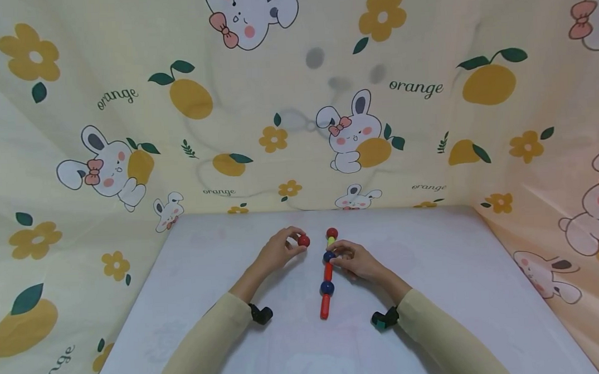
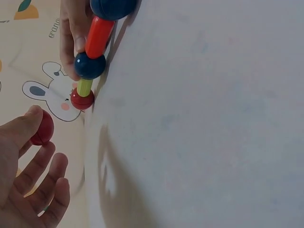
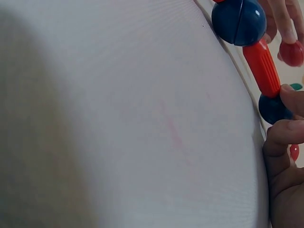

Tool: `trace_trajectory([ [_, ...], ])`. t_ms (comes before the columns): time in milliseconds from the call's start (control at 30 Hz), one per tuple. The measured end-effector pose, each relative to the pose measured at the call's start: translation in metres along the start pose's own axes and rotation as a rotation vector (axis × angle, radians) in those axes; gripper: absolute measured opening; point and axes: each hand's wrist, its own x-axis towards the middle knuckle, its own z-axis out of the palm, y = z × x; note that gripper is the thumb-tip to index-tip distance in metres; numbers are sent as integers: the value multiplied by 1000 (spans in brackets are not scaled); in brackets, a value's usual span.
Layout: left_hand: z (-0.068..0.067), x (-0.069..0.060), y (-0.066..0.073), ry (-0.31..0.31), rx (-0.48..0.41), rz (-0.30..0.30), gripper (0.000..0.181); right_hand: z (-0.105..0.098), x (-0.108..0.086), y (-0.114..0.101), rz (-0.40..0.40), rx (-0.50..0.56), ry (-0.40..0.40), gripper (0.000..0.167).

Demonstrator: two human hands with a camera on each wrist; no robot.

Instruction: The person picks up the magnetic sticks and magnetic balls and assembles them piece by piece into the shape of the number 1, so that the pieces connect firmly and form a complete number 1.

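Note:
My left hand (image 1: 278,249) pinches a loose red ball (image 1: 304,241) between thumb and fingertips, a little left of a chain of rods and balls. From far to near, the chain has a red ball (image 1: 332,233), a short yellow-green rod (image 1: 331,241), a blue ball (image 1: 329,257), a red rod (image 1: 328,272), a second blue ball (image 1: 327,287) and a red rod (image 1: 325,307). My right hand (image 1: 359,261) holds the farther blue ball between thumb and fingers. In the right wrist view, the fingers partly cover that blue ball (image 3: 274,110).
The chain lies on a white table (image 1: 226,346), roughly along its middle. A cloth (image 1: 285,98) printed with rabbits and oranges hangs behind the table and along both sides. Each wrist wears a small black camera, one on the left (image 1: 261,314) and one on the right (image 1: 384,319).

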Motion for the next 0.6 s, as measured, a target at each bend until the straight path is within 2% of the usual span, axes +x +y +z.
trace_trajectory([
  [433, -5, -26, 5, -17, -42, 40, 41, 1, -1, -1, 15, -15, 22, 40],
  [600, -6, -38, 8, -43, -46, 55, 40, 2, -2, -4, 32, -28, 30, 38],
])
